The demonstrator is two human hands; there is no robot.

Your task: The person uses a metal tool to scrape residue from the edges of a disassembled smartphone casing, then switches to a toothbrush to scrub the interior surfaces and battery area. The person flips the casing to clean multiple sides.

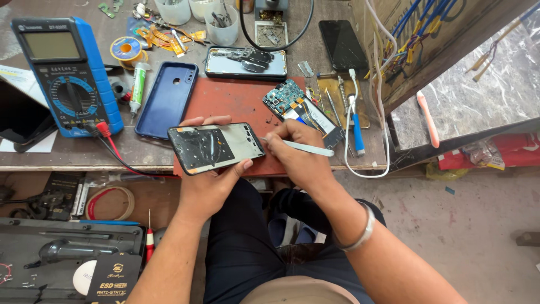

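My left hand (209, 181) holds an opened phone frame (215, 147) by its edges, just above the front edge of a reddish work mat (236, 101). The frame's inside faces up, dark with a pale plate in the middle. My right hand (297, 152) grips a pale metal tool (306, 148), like tweezers or a pry stick, with its tip at the frame's right end. A blue-green circuit board (287, 98) with a small dark part attached lies on the mat just beyond my right hand.
A blue multimeter (67, 73) with red and black leads sits at the left, a blue phone case (167, 98) beside the mat. Another opened phone (246, 62), a black phone (343, 45), cups, a blue-handled tool (357, 132) and wires crowd the back. A black tool case (67, 264) sits below left.
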